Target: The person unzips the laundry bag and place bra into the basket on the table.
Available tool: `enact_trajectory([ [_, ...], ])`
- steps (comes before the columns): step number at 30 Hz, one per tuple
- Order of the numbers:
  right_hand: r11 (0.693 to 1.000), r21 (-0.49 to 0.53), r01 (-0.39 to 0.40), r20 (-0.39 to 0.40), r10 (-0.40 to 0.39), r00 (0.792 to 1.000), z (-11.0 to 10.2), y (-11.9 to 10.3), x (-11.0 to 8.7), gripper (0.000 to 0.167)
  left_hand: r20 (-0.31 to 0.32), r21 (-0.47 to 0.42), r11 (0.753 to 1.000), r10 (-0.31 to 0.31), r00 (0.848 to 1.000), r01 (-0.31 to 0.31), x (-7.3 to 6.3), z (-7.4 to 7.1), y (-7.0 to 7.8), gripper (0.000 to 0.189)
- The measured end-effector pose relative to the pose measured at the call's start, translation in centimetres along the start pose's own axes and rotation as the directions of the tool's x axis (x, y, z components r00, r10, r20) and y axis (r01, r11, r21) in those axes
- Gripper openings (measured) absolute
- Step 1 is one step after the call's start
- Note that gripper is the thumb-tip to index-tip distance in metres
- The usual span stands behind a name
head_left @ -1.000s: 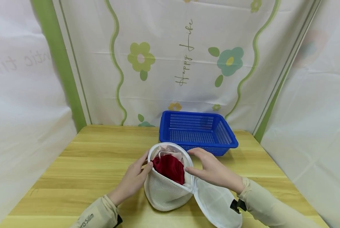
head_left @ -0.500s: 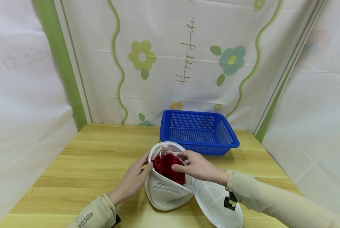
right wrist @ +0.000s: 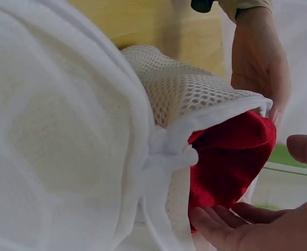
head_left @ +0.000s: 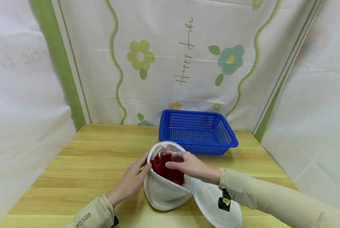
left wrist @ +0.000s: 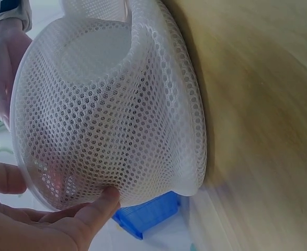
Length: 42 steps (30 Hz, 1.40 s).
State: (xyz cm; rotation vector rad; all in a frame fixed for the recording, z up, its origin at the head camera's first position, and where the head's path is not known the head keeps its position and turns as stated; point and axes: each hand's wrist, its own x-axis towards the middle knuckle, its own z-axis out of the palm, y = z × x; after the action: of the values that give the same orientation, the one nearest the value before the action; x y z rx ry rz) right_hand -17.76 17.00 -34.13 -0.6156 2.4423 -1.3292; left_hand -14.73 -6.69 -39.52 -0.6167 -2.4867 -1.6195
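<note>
A cream mesh laundry bag [head_left: 167, 194] stands on the wooden table, its mouth facing up. My left hand [head_left: 132, 180] holds the bag's white rim, thumb at the edge and fingers against the outer mesh [left wrist: 109, 115]. Inside lies a shiny red garment [head_left: 167, 169], with pale pink cloth [head_left: 167, 148] and a thin strap behind it. My right hand [head_left: 191, 166] reaches into the mouth. In the right wrist view its fingers [right wrist: 211, 222] touch the red garment [right wrist: 226, 157], while the thumb stays apart from it.
The bag's round white lid [head_left: 219, 205] hangs unfastened to the right, on the table [head_left: 95, 158] under the right forearm. Just behind the bag stands a blue perforated plastic basket [head_left: 198, 145]. Printed curtains [head_left: 158, 95] enclose the back and sides.
My right hand has moved left, from the bag's right rim to inside the mouth over the red garment. The left hand keeps its hold on the rim.
</note>
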Motion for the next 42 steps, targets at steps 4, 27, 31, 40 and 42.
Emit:
enact_trajectory([
  [4,0.998,0.059,-0.019,0.024,0.017,1.000,0.5,-0.1,0.2,0.037,0.001,-0.003,1.000,0.010,1.000,-0.010,-0.1,0.0,0.1,0.052],
  [27,0.997,-0.020,-0.068,-0.138,0.065,0.988,4.0,-1.0,1.7,0.028,-0.011,-0.105,0.994,0.020,1.000,-0.021,-0.3,0.6,-0.1,0.044],
  [31,0.997,-0.075,-0.013,-0.154,0.002,0.988,4.5,-0.8,1.8,0.023,-0.011,-0.106,0.994,0.039,0.999,-0.040,-0.3,0.6,-0.2,0.044],
  [40,0.983,-0.182,0.027,-0.205,-0.065,0.977,5.1,-0.3,2.1,0.022,-0.013,-0.030,0.999,0.039,0.999,-0.039,-0.3,0.6,-0.2,0.044],
  [42,0.979,-0.201,0.039,-0.216,-0.083,0.973,5.2,-0.2,2.2,0.020,-0.012,-0.007,0.999,0.033,0.999,-0.033,-0.3,0.6,-0.1,0.044],
])
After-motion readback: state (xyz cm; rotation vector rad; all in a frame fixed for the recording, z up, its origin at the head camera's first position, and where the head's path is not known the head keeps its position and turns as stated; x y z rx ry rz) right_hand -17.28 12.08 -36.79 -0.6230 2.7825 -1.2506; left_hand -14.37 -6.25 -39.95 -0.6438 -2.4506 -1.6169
